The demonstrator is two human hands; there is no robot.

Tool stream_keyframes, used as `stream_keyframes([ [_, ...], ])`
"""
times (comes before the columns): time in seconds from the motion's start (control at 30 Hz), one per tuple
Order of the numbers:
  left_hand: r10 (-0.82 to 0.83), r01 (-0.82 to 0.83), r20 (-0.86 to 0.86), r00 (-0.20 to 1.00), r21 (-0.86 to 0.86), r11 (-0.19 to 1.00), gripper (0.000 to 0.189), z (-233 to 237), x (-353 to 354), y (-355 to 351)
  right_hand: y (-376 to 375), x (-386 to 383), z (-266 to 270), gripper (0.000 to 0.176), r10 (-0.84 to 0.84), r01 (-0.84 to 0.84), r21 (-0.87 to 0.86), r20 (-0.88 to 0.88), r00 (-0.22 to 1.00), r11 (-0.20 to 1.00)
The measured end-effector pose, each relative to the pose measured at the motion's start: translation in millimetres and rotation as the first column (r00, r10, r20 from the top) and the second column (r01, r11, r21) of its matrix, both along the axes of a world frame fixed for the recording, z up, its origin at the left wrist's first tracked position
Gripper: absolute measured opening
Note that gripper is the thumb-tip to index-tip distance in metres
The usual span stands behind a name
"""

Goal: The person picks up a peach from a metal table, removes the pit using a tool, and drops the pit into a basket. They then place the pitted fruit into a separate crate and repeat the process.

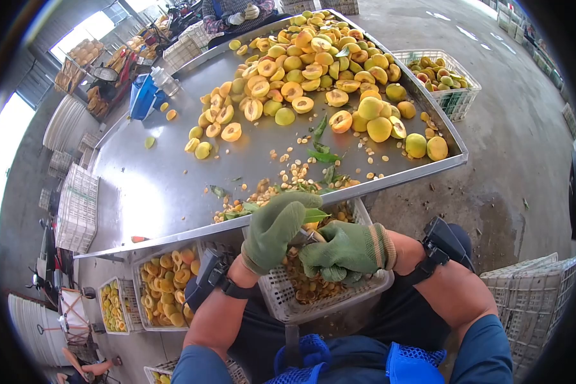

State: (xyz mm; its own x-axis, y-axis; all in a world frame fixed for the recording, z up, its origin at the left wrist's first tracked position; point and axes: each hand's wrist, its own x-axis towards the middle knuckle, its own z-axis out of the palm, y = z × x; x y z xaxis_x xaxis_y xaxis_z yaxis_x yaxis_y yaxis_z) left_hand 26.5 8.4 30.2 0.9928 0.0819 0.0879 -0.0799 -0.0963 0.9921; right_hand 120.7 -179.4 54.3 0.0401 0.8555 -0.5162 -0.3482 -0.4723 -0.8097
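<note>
Both hands wear green knitted gloves over an open crate (294, 312) filled with pits and fruit scraps. My left hand (274, 232) is at the table's front edge, fingers extended to the right, beside a green leaf (315, 215). Fingers curled, my right hand (342, 251) closes on a small tool (308, 236) with a greyish metal part; its glove hides most of it. In front of the hands, loose pits (297, 173) and leaves lie along the metal table (147, 192). Farther back is a big heap of whole and halved yellow-orange fruit (301, 70).
A raised rim edges the table. A blue container (144, 96) and a clear bottle (165, 82) stand at its far left. Crates of fruit (168, 288) sit below left, another crate (451, 83) at right. Stacked crates (531, 307) stand lower right. Across the table, a gloved person (237, 16) sits.
</note>
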Motion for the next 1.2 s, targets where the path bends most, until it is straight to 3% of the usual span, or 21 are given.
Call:
stream_keyframes([
  [0.23,-0.061,0.046,-0.143,0.988,-0.111,0.993,0.037,7.0,9.4,4.9,3.4,-1.0,-5.4,0.028,-0.023,0.023,0.030,-0.008,1.000,0.999],
  [0.33,0.048,-0.068,0.139,0.989,0.145,0.987,0.042,4.2,12.1,5.6,5.4,-1.0,-7.3,0.030,-0.087,0.093,0.045,-0.114,0.990,0.995],
  [0.37,0.011,-0.111,0.273,0.962,0.351,0.930,0.039,6.2,14.4,11.2,7.3,-1.5,-6.8,0.030,-0.102,0.107,0.045,-0.095,0.990,0.993],
  [0.43,-0.145,-0.251,0.474,0.868,0.673,0.696,0.033,9.1,16.4,23.1,9.2,-6.5,-7.8,0.031,-0.140,0.143,0.038,-0.072,0.988,0.989],
  [0.53,0.138,-0.481,0.573,0.808,0.505,0.717,0.022,-5.7,5.9,21.3,10.4,-4.5,-18.0,0.032,-0.140,0.149,0.029,-0.211,0.968,0.988],
  [0.63,0.365,-0.444,0.311,0.878,0.242,0.863,0.016,-12.4,6.6,38.6,9.8,-4.9,-10.8,0.033,-0.214,0.213,-0.022,-0.149,0.965,0.977],
  [0.73,0.161,-0.277,0.280,0.946,0.446,0.851,0.016,-1.7,-0.8,18.7,8.9,-0.2,-20.0,0.033,-0.195,0.201,0.013,-0.186,0.963,0.979],
  [0.87,-0.038,-0.368,0.506,0.862,0.676,0.638,0.018,-12.6,2.7,38.6,10.6,-2.2,-17.9,0.034,-0.166,0.158,-0.061,-0.160,0.973,0.986],
  [0.93,0.391,-0.497,0.330,0.859,0.358,0.790,0.019,-18.1,2.4,38.2,10.2,-3.3,-19.9,0.035,-0.130,0.123,-0.048,-0.205,0.970,0.991],
  [0.97,0.560,-0.585,0.172,0.810,0.186,0.789,0.021,-18.5,0.7,37.7,9.7,-3.5,-22.0,0.036,-0.121,0.118,-0.029,-0.217,0.969,0.993],
  [1.0,0.579,-0.574,0.041,0.814,0.213,0.791,0.032,-13.3,5.2,44.0,8.6,-2.8,-24.3,0.037,-0.113,0.114,-0.010,-0.229,0.967,0.993],
  [1.1,0.553,-0.555,0.232,0.800,-0.064,0.830,0.043,-35.2,10.6,24.9,8.3,-2.1,-19.8,0.039,-0.090,0.089,-0.012,-0.196,0.976,0.996],
  [1.13,0.333,-0.337,0.183,0.925,-0.008,0.942,0.054,-39.1,7.2,31.4,8.3,-3.0,-18.4,0.040,-0.083,0.079,-0.026,-0.178,0.980,0.997],
  [1.2,0.152,-0.160,0.108,0.983,0.069,0.985,0.056,-51.3,3.8,30.3,9.7,-3.6,-15.7,0.039,-0.069,0.068,-0.005,-0.126,0.990,0.998],
])
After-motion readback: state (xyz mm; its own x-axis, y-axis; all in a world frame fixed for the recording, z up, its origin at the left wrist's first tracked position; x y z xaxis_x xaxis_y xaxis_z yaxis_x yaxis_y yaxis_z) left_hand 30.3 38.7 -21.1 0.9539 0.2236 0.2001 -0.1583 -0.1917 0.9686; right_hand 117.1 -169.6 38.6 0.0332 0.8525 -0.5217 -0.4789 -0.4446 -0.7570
